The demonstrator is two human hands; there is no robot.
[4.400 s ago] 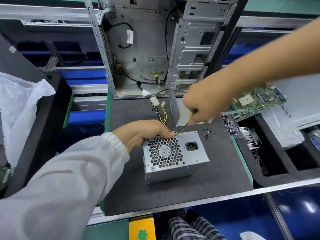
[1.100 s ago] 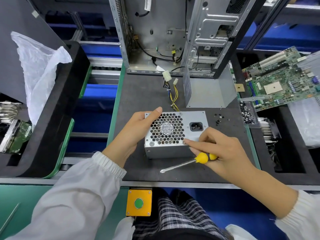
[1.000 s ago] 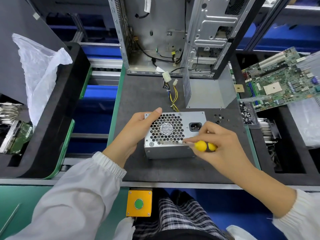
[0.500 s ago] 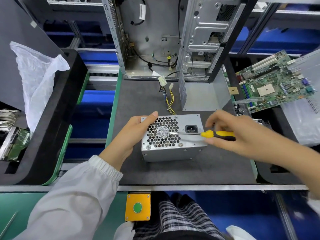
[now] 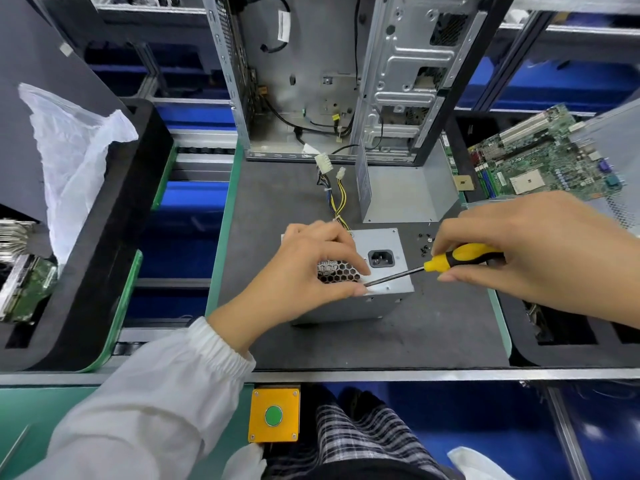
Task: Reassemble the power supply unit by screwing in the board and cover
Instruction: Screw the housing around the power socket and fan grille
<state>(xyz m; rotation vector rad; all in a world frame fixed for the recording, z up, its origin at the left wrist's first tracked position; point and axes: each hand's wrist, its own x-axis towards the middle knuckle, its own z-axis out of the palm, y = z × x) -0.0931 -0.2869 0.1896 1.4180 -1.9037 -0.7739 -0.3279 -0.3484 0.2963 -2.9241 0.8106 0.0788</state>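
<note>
The power supply unit (image 5: 384,271) sits closed on the dark desk (image 5: 433,341), fan grille and socket facing up, so the cover looks to be on already. The left hand (image 5: 311,268) lies over the grille, its fingers (image 5: 356,289) curled near the screwdriver tip, perhaps steadying a screw; I cannot see one. The right hand (image 5: 530,254) grips the yellow-handled screwdriver (image 5: 450,261), its shaft slanting down to the face's near edge. Loose screws (image 5: 425,242) lie just beside the unit, so I judge fastening is unfinished.
</note>
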